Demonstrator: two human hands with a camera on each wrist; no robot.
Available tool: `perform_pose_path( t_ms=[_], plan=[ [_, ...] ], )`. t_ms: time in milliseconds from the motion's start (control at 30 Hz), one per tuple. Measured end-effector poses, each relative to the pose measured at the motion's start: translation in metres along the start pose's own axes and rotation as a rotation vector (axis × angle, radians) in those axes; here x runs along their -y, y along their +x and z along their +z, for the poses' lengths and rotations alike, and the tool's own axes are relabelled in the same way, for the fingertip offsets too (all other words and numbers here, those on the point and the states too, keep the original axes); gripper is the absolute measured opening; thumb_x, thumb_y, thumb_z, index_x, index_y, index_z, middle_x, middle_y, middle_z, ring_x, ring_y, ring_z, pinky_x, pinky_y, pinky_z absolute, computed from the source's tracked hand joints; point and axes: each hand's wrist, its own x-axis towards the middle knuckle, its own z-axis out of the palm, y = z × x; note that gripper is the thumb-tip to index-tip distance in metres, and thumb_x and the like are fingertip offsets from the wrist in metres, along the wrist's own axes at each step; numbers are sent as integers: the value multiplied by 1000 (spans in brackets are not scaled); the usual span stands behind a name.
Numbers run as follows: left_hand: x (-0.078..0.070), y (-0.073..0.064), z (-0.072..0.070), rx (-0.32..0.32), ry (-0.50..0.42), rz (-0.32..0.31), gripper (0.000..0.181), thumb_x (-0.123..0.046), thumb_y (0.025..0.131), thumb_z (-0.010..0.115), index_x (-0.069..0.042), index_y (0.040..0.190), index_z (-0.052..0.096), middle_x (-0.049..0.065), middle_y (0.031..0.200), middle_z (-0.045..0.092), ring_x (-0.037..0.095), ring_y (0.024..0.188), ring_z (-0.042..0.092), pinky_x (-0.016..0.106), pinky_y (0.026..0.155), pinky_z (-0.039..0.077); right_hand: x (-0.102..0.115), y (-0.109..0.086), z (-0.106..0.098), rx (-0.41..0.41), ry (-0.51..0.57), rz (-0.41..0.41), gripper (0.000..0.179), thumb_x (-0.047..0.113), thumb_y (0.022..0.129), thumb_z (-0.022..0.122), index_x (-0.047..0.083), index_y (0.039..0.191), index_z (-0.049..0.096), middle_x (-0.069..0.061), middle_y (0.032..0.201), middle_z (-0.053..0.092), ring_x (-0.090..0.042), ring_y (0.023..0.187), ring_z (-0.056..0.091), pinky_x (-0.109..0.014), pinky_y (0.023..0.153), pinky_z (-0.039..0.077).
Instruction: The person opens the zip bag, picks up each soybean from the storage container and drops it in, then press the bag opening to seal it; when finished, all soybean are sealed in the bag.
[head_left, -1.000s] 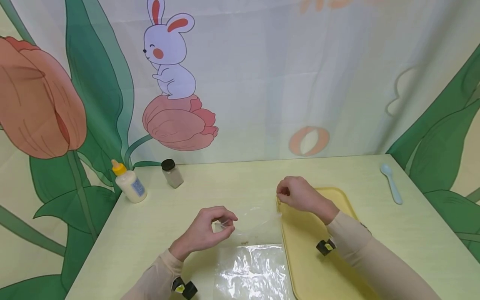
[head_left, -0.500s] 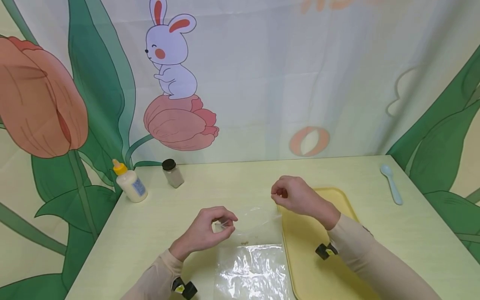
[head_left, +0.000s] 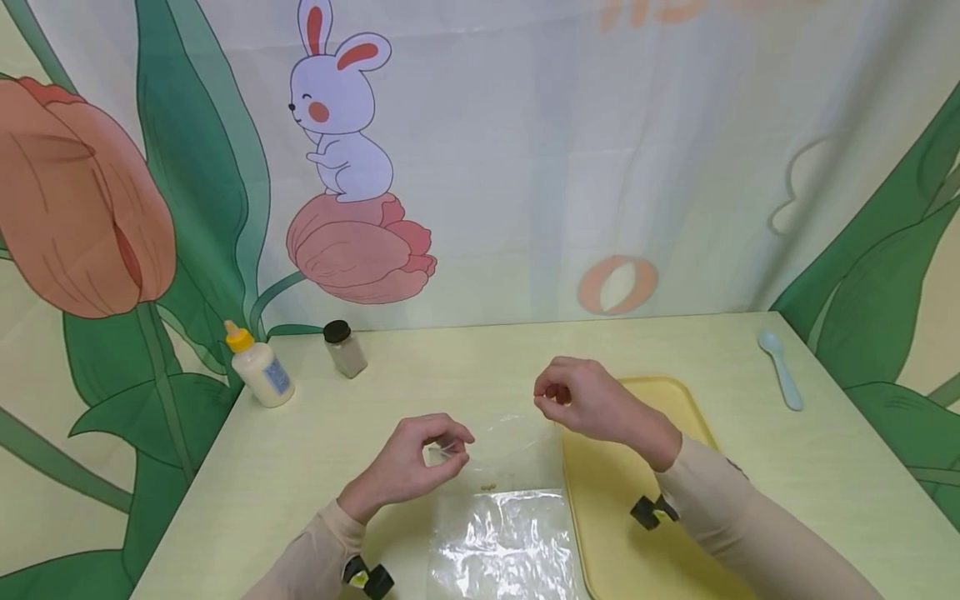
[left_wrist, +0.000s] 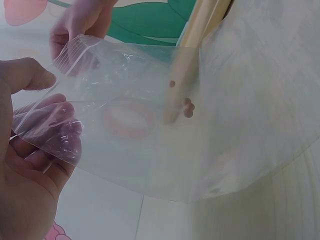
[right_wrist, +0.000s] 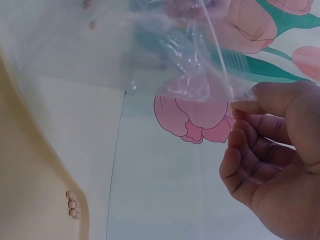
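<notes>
A clear zip bag [left_wrist: 135,90] is raised by its mouth, which faces the far side of the table. My left hand [head_left: 412,458] grips the mouth's left side, with fingers [left_wrist: 70,132] showing through the plastic. Several small round beads [left_wrist: 188,108] sit low in the bag. My right hand [head_left: 600,404] is at the far right corner of the bag mouth, thumb and forefinger tips pinched together on what looks like a small bead, mostly hidden. The other right fingers [right_wrist: 265,155] are curled. More beads [right_wrist: 73,206] lie in a corner of the yellow tray [head_left: 600,467].
Glossy clear plastic [head_left: 502,542] lies in front of the beads. A glue bottle [head_left: 261,373] and a black-capped jar [head_left: 345,352] stand at the back left. A light blue spoon [head_left: 782,371] lies at the right. A printed curtain [head_left: 480,167] hangs behind the table.
My right hand has moved left from the tray's far left corner to the bag's mouth, its fingertips still together. The left hand and the bag have stayed put.
</notes>
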Motion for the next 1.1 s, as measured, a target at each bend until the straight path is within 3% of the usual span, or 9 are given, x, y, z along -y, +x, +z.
perform_pose_path(
  t_ms=[300,633,1100],
  plan=[
    [1,-1,0,-1,-5,3,13,6,82,68,3,94,69,10,80,66,12,74,62,35,74,57,13,-2,2,1,32,-64,7,7,84,70,14,82,67,9,77,59,-7,67,55,-21,62,50],
    [1,-1,-1,3,-8,-5,13,5,82,68,2,94,69,10,81,67,11,75,61,34,73,57,25,-2,3,40,53,-78,5,9,86,70,14,84,68,7,79,60,-8,69,56,-21,64,51],
    [2,-1,-1,8,-2,6,12,4,83,68,2,95,69,10,81,67,9,75,61,33,73,57,28,-5,6,60,23,-106,3,16,89,69,14,91,71,8,85,62,-8,72,55,-22,64,50]
  ],
)
